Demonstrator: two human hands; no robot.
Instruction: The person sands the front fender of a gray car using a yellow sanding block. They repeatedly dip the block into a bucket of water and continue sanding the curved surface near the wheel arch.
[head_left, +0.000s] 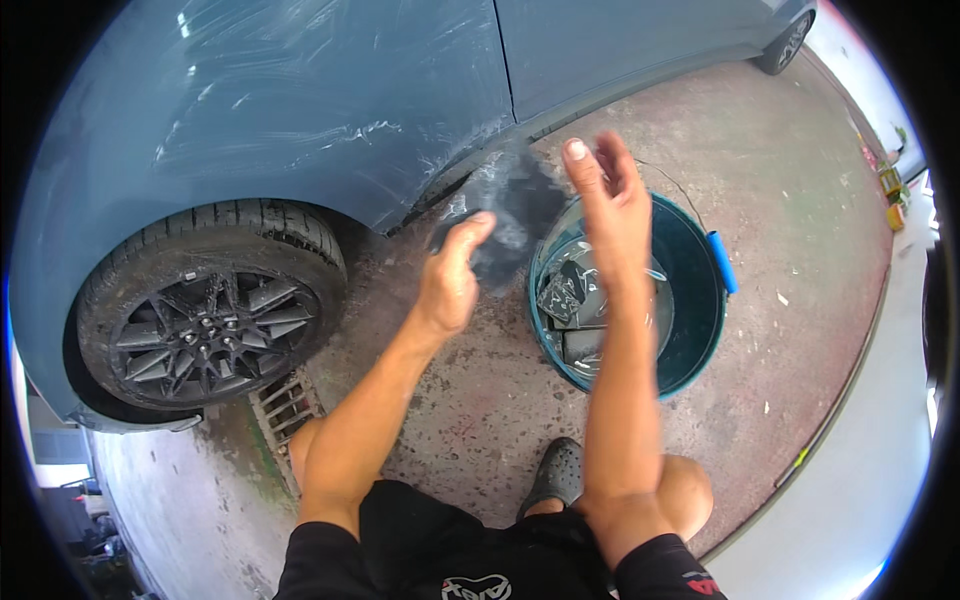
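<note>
I was crouched on the stained concrete floor [470, 400] beside the blue-grey car body [300, 110], its panel streaked with soapy smears above the black tyre with the dark alloy wheel [205, 325]. By my reckoning I was in the washing step, between dips in the round teal plastic bucket [700, 300], which stood just right of centre with water and a few dark pieces in it. The next move, as I judged it, called for getting the cloth well soaked without slopping water out. My left hand [450, 280] was closed around the dark grey wet cloth [510, 215], which hung blurred beside the bucket's rim near the car's sill. My right hand [610, 200] was held open above the bucket, fingers straight and together, holding nothing.
</note>
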